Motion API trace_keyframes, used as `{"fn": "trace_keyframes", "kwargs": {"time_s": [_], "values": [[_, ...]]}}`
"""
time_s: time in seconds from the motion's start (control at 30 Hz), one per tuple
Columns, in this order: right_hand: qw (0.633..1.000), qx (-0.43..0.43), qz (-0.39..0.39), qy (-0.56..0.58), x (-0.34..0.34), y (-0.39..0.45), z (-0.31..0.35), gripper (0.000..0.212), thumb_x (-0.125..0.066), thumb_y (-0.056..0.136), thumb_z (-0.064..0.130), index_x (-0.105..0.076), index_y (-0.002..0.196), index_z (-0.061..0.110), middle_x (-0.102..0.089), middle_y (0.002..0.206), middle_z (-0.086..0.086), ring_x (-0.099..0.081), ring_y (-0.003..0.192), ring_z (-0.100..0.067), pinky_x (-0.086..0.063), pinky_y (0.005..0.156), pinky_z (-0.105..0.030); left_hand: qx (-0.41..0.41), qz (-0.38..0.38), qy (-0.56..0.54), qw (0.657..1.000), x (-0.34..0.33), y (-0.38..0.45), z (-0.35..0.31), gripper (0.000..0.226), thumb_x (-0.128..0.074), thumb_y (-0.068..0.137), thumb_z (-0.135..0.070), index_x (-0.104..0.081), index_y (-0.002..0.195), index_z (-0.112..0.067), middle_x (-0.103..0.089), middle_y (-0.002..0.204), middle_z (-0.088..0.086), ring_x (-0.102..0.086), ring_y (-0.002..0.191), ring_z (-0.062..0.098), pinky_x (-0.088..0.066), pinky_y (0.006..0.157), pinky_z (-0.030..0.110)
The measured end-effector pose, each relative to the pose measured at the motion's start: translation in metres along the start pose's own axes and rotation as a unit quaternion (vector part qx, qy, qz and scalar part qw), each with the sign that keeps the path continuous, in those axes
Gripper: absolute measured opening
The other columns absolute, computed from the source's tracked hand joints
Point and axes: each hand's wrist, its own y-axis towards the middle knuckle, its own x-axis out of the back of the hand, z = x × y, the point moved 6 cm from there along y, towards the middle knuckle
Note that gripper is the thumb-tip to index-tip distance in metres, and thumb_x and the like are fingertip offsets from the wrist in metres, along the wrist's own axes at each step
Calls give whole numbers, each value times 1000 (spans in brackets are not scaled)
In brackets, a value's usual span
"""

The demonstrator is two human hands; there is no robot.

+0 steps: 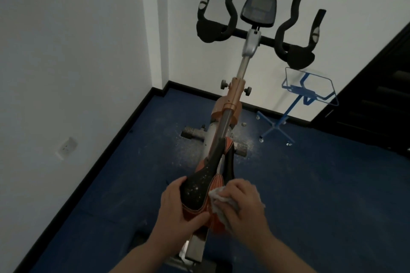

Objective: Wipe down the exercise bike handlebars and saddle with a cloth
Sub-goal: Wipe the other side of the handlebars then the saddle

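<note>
- Saddle point(200, 186) sits at the rear of the exercise bike point(230, 104), directly under the person, its long axis running from the wide back end near the hands to the narrow nose pointing toward the handlebars point(255, 35).
- Left hand point(177, 208) grips the saddle's left rear edge, fingers curled around it, seemingly to steady it.
- Right hand point(243, 205) presses a pale cloth point(216, 200) against the saddle's right rear side, fingers bent over the cloth.
- Unwiped length likely lies ahead of the cloth, toward the nose; speckles show on the black top.
- Handlebars stand well apart, beyond both hands.
</note>
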Motion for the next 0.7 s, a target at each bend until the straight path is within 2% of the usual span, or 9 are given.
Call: {"fn": "trace_keyframes", "kwargs": {"time_s": [0.07,0.13,0.3,0.37,0.43,0.5,0.57,0.63,0.7], "values": [[996,63,48,-28,-9,24,3,6,-61,84,31,-57,82,27,-52,91,13,-48,84,-5,-41,73,-28,-1,31,28,999,3,5,0,95,-65,56,-67,-21,134,-36,-27,127,-22,-30,120,2,-33,104,30],[996,57,71,-10,-16,49,-11,6,-57,86,30,-53,81,30,-51,90,10,-49,84,-10,-44,74,-35,-2,54,44,998,5,10,1,93,-66,55,-68,-18,130,-39,-27,126,-20,-30,119,2,-32,104,29],[992,-118,-41,30,-15,85,-50,9,-57,92,23,-52,86,19,-48,95,0,-49,86,-16,-39,73,-23,16,54,-21,998,3,10,5,93,-74,55,-61,-19,127,-43,-22,126,-29,-23,120,-10,-30,100,23],[963,-224,-119,91,-7,70,-55,10,-58,92,25,-50,88,19,-51,95,-2,-53,88,-20,-38,69,-17,50,46,-85,994,1,6,9,96,-79,50,-56,-22,127,-42,-27,126,-21,-30,121,-5,-34,101,25],[952,-244,-121,140,-4,40,-46,14,-59,90,34,-48,87,25,-55,90,0,-58,84,-19,-46,66,-24,89,65,-171,979,-3,3,13,99,-85,49,-44,-23,125,-42,-33,128,-12,-42,120,5,-43,97,25],[979,-151,-61,119,-1,10,-23,13,-59,88,37,-48,85,32,-56,86,5,-58,77,-16,-49,65,-32,116,104,-255,954,-10,-1,11,105,-88,51,-29,-18,129,-37,-38,131,-5,-50,117,12,-52,87,24],[998,-32,4,46,-1,-9,-4,9,-60,84,32,-51,85,33,-54,90,10,-54,83,-9,-41,78,-22,130,109,-282,944,-14,-7,9,116,-87,45,-27,-13,135,-33,-39,133,-3,-50,118,14,-53,88,26],[996,51,67,-7,-5,-1,8,6,-60,82,30,-58,86,26,-54,96,11,-49,89,-4,-33,83,-15,135,85,-279,947,-15,-9,8,124,-85,40,-28,-11,139,-30,-40,134,0,-50,120,16,-51,96,34],[979,136,146,-39,-16,15,23,9,-57,85,31,-58,87,22,-54,97,9,-48,90,-6,-34,83,-20,133,76,-289,945,-18,-11,7,124,-85,43,-19,-9,140,-30,-42,134,4,-56,115,15,-54,91,36]]}}
